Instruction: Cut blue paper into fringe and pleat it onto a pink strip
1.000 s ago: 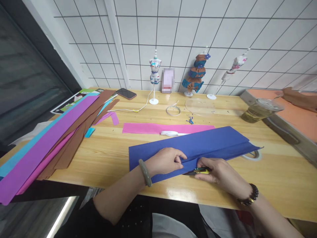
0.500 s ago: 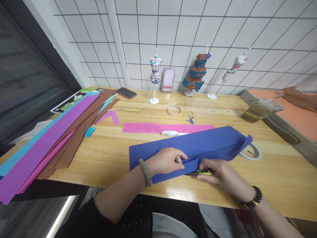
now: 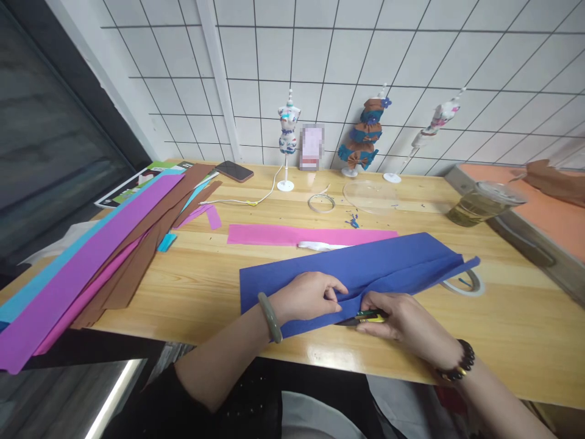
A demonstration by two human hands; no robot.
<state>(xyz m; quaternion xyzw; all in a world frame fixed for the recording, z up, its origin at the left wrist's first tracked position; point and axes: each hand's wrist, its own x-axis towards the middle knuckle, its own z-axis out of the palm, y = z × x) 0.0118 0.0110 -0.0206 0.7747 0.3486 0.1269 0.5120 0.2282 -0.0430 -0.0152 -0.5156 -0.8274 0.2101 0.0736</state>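
Observation:
A long blue fabric piece point(image 3: 393, 253) lies slanted across the table in front of me, its near part lifted in a fold. My left hand point(image 3: 307, 296) rests on its near left portion, fingers curled and gripping the fabric by the fold. Closed in my right hand point(image 3: 406, 318) are thread snips point(image 3: 372, 316) with yellow and green handles. Their dark blades point left beneath the fabric's near edge; the tips are partly hidden. To the right of the hand, a loose blue strip end sticks out over a tape roll point(image 3: 475, 283).
Purple, light blue and brown strips point(image 3: 119, 213) pile up at left. A pink strip point(image 3: 256, 234) lies behind the blue fabric. Small dress forms point(image 3: 287, 131), a phone point(image 3: 234, 171), a coiled wire point(image 3: 321, 203) and a drink cup point(image 3: 484, 202) stand or lie farther back.
My right hand and the snips have shifted slightly left along the blue fabric. The loose strip end at right reaches farther out. My left hand stays in place.

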